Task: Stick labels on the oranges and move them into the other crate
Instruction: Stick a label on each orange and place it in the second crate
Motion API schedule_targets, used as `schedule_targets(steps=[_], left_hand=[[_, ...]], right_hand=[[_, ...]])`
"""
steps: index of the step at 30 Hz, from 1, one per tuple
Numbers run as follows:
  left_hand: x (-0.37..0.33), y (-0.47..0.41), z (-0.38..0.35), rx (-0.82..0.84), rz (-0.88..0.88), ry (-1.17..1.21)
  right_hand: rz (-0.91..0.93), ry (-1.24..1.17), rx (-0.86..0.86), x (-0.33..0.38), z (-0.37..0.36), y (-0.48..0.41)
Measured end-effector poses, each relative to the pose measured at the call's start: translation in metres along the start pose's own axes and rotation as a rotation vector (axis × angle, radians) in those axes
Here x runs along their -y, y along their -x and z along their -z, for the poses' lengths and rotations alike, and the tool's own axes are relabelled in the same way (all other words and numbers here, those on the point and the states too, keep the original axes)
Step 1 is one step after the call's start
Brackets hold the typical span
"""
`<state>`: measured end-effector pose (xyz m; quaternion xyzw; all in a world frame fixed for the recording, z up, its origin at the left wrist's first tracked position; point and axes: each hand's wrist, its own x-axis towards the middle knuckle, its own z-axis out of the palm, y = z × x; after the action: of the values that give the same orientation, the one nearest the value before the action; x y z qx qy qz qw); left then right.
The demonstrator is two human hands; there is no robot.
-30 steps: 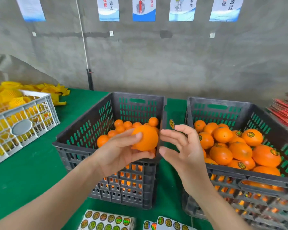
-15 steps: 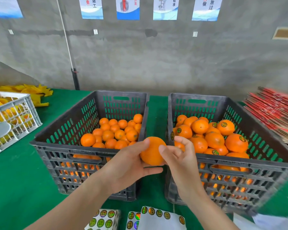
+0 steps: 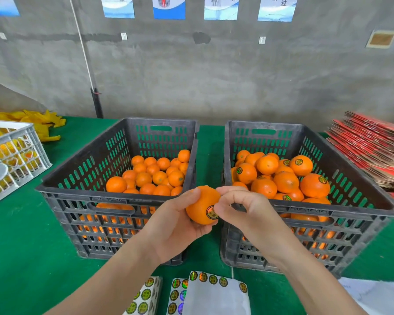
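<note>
Orange sits gripped in the left hand just left of the right crate; the right hand, fingers curled, pinches it at the label, whose edges likely need firm rubbing flat.

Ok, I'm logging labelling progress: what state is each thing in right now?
Orange in hand: labelled, held between the crates.
Label: stuck on, half covered by the thumb.
Left hand: grips the orange.
Right hand: fingers curled, thumb on the label.
Left crate: partly filled, no labels visible.
Right crate: fuller, many oranges labelled.
Sticker sheets: partly used.
</note>
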<state>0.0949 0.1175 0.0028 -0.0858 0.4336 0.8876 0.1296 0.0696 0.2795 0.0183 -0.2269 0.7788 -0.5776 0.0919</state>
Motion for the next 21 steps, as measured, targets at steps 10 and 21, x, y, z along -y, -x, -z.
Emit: schedule_targets(steps=[10,21], left_hand=[[0.008,-0.002,-0.002,0.028,0.003,0.063],[0.021,-0.013,-0.014,0.074,0.008,0.068]], right_hand=[[0.28,0.34,-0.179,-0.007,-0.011,0.002],[0.28,0.322,-0.166,-0.018,-0.001,0.005]])
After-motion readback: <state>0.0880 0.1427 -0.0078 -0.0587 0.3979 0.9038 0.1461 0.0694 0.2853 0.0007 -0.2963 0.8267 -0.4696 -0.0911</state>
